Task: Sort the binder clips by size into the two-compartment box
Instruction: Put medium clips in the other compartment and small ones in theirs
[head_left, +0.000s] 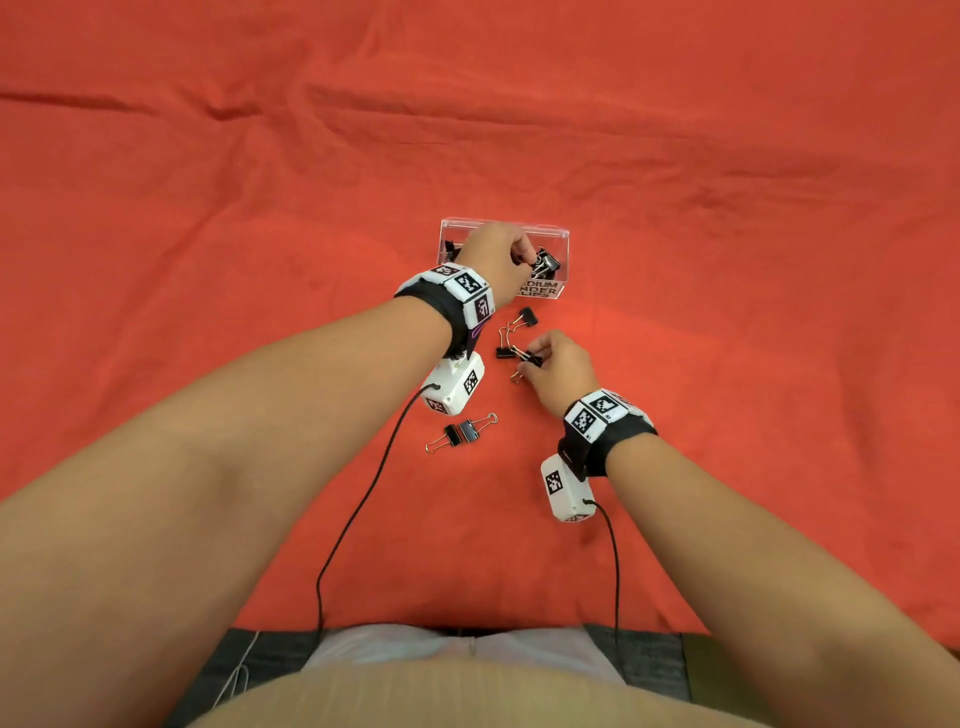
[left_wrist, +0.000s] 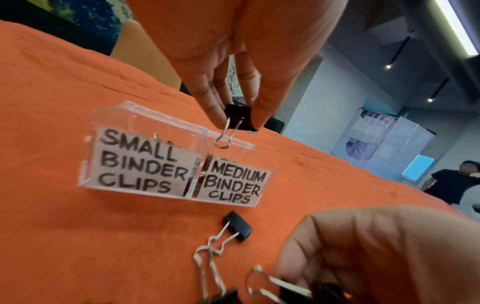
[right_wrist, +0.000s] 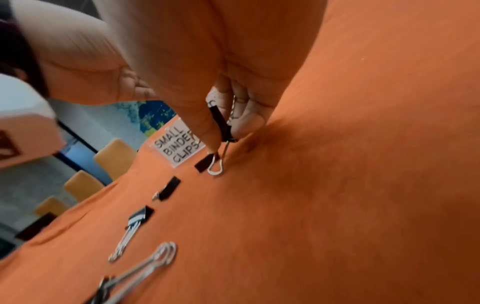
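A rumpled orange cloth filled the frame. At centre sat the clear plastic two-compartment box. Above its medium side the left hand pinched a black binder clip, ready to drop: release looked next. Lower right of centre, the right hand pinched another black clip among the loose black clips.
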